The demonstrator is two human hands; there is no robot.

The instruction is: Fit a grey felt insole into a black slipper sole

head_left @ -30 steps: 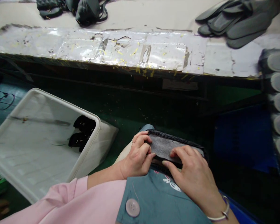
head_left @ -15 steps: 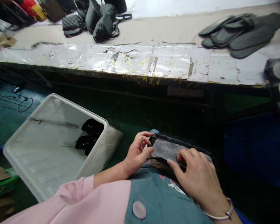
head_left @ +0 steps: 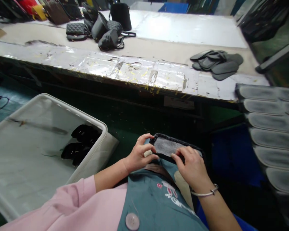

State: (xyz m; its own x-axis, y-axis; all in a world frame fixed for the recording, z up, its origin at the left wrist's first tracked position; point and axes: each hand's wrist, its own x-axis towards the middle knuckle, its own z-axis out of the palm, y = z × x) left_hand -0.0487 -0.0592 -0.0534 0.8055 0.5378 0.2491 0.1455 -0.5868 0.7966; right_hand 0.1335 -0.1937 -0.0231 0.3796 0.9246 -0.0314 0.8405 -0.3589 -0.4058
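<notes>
In my lap lies a black bag piece [head_left: 165, 146] with a grey, rounded panel set inside a dark raised rim. My left hand [head_left: 141, 154] grips its left end, with the thumb at the near edge and the fingers curled over the far corner. On the near rim toward the right, my right hand [head_left: 190, 163] pinches the edge between thumb and bent fingers. The underside and right end of the piece are partly hidden by my right hand.
A white bin [head_left: 103, 128] with several black pieces [head_left: 80, 142] stands at left. Across the worn workbench [head_left: 135, 72] are black bags [head_left: 108, 40] and a pile of dark oval pieces [head_left: 218, 62]. Rows of grey oval panels [head_left: 269, 122] stand at right.
The view has shifted, showing more of the bench and the panels at right. My right hand's fingers have moved to pinch the near rim; my left hand keeps its hold on the left end.
</notes>
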